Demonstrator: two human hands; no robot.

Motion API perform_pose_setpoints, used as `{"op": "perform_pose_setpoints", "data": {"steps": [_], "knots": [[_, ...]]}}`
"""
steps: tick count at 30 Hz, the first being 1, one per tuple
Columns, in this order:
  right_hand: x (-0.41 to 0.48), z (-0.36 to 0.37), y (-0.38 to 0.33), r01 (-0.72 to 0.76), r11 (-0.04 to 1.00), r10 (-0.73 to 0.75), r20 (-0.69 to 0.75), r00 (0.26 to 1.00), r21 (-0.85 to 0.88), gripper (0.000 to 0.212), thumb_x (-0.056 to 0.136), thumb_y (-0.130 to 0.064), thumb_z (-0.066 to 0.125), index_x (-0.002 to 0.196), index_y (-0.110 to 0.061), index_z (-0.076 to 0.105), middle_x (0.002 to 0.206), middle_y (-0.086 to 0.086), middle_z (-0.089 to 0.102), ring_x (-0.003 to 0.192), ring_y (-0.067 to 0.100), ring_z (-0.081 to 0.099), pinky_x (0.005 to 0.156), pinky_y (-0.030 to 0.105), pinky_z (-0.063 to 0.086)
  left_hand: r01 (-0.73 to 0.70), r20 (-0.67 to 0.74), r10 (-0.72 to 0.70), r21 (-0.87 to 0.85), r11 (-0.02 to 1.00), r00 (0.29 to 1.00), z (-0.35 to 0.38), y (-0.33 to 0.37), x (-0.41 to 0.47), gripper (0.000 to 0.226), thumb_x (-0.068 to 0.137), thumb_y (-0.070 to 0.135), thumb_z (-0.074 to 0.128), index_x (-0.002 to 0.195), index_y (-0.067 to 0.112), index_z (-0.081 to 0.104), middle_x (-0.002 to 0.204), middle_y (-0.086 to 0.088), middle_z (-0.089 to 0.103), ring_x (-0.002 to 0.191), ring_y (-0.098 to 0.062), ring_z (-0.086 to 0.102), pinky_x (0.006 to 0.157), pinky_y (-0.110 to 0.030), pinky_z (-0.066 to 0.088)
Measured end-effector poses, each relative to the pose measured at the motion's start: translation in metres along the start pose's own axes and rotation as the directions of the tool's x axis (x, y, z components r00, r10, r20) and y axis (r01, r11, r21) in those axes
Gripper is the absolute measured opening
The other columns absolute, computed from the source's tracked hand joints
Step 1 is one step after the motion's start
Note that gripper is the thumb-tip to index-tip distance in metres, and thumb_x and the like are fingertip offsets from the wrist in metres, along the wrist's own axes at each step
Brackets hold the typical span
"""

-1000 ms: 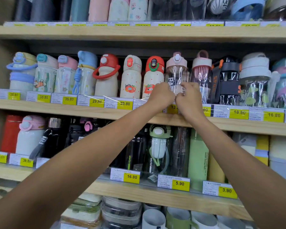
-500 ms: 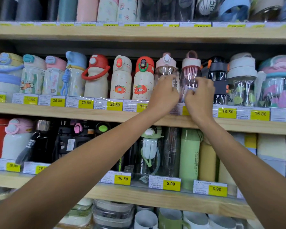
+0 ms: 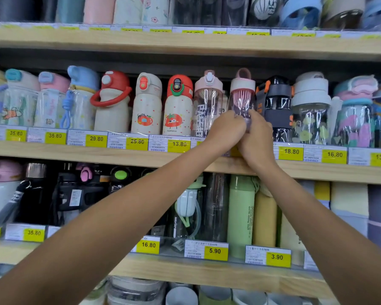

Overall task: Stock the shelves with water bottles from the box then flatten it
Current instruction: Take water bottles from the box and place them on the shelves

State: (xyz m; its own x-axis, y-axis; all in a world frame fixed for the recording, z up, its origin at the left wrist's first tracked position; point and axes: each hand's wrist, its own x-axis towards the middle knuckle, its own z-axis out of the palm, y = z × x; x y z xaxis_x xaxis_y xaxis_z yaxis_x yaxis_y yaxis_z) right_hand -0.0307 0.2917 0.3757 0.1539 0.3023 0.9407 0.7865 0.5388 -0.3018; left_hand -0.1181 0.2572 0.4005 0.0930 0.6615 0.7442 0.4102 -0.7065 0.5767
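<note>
Both my arms reach up to the middle wooden shelf (image 3: 119, 154). My left hand (image 3: 226, 132) and my right hand (image 3: 259, 137) close together around the lower body of a clear pink bottle with a pink strainer lid (image 3: 242, 93), which stands upright on that shelf. It sits between a clear bottle with a pale pink flip cap (image 3: 207, 102) on its left and a black bottle with orange trim (image 3: 275, 102) on its right. The box is out of view.
The middle shelf carries a full row of children's bottles with price tags along its edge. The upper shelf (image 3: 185, 42) and the lower shelf (image 3: 185, 269) are also packed with bottles. Cups and containers stand below the lower shelf.
Both hands shifted right from the flip-cap bottle to the strainer-lid bottle and then closed together on its lower body. The view has drifted slightly.
</note>
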Motion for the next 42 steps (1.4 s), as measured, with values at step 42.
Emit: {"op": "perform_pose_setpoints", "data": {"steps": [42], "knots": [[0.004,0.006,-0.025,-0.208,0.932,0.188,-0.096,0.978,-0.296,0.057,0.084,-0.022,0.059,0.132,-0.004,0.034,0.128,0.018,0.041,0.116,0.036,0.039,0.07,0.035,0.029,-0.152,-0.128,0.137,-0.114,0.982,0.982,-0.015,0.003,0.009,0.042,0.091,0.008,0.042,0.132,0.01,0.049,0.132,-0.008,0.053,0.117,-0.021,0.052,0.096,-0.029,0.042]]}}
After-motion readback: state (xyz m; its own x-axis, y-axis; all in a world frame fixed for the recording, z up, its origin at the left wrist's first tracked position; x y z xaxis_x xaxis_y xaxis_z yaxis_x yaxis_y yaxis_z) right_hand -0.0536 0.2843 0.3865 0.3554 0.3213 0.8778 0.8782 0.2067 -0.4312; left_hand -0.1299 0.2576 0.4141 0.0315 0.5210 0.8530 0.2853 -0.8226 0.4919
